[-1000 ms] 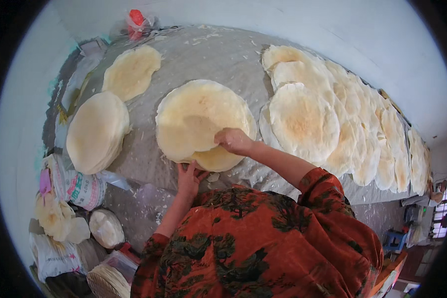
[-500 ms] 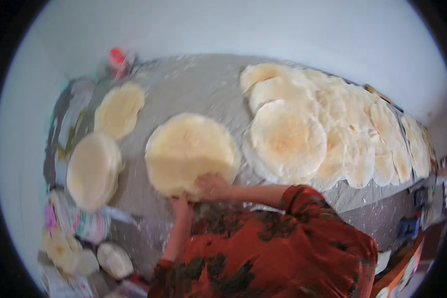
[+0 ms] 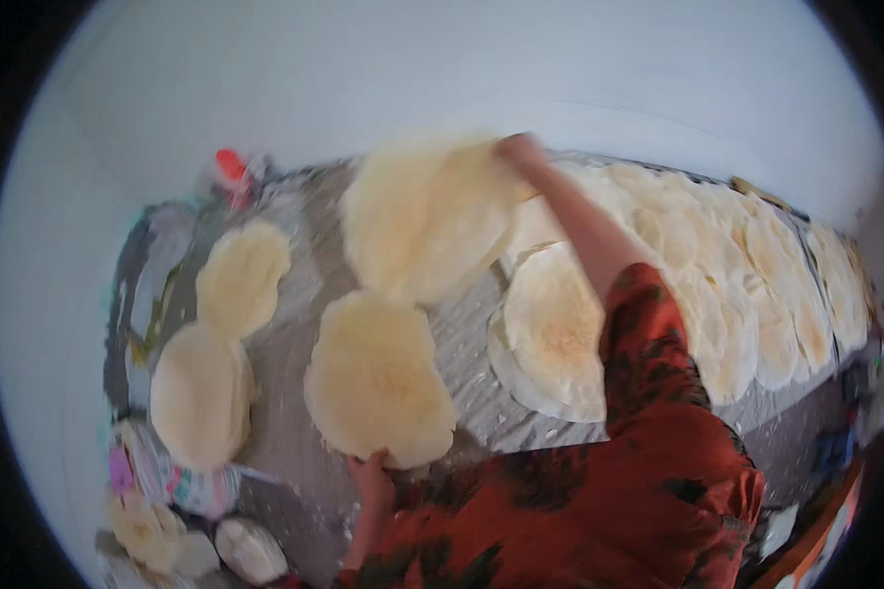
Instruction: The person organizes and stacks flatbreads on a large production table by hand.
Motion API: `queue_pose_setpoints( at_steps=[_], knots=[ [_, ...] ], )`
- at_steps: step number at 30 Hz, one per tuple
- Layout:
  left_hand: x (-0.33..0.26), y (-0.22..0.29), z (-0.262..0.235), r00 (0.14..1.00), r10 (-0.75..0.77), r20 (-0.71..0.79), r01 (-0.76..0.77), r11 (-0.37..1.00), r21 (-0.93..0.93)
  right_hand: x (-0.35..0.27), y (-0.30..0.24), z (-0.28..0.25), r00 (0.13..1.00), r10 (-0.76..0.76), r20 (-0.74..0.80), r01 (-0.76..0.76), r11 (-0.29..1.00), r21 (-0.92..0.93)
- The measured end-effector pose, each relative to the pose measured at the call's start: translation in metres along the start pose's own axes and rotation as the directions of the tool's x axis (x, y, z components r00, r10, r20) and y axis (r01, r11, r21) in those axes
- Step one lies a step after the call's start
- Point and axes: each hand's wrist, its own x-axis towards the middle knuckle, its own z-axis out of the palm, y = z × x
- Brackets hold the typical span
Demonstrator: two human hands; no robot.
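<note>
A round, thin flatbread, smeared by motion, hangs over the far part of the cloth-covered surface. My right hand is closed on its right edge, my arm stretched out far. Nearer to me lies a second flatbread, pale with light brown patches and an uneven rim. At its near edge my left hand grips it, the thumb side partly hidden beneath the bread. A stack of pale rounds stands left of it, with a single irregular flatbread just beyond.
To the right, many overlapping flatbreads cover the surface, a browned round nearest. A red-and-clear object stands by the wall at the back left. Bags and bread pieces lie at the lower left.
My right hand has moved from the near edge up to the far right, carrying a flatbread off the middle pile. My left hand stays at the near edge of the bread beneath.
</note>
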Motion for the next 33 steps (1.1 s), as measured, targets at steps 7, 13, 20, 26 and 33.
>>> queue_pose_setpoints(
  at_steps=[7, 13, 20, 26, 33],
  knots=[
    [0.005, 0.002, 0.012, 0.992, -0.055, 0.115, 0.071, 0.987, -0.145, -0.067, 0.143, -0.066, 0.883, 0.101, -0.457, -0.331, 0.826, -0.456],
    [-0.004, 0.03, 0.012, 0.894, -0.141, 0.426, 0.264, 0.933, -0.244, -0.324, -0.014, 0.072, 0.778, -0.406, 0.479, 0.279, 0.907, 0.316],
    [0.019, 0.025, 0.004, 0.843, -0.26, 0.472, 0.414, 0.873, -0.258, -0.409, -0.07, 0.15, 0.571, -0.31, 0.76, 0.308, 0.939, 0.152],
    [0.016, 0.032, 0.014, 0.887, -0.12, 0.445, 0.273, 0.915, -0.298, -0.42, -0.075, 0.172, 0.688, -0.255, 0.679, 0.256, 0.961, 0.102],
    [0.036, 0.024, 0.001, 0.89, -0.219, 0.4, 0.277, 0.957, -0.091, -0.411, -0.076, 0.211, 0.803, -0.084, 0.59, 0.064, 0.996, 0.055]
  ],
)
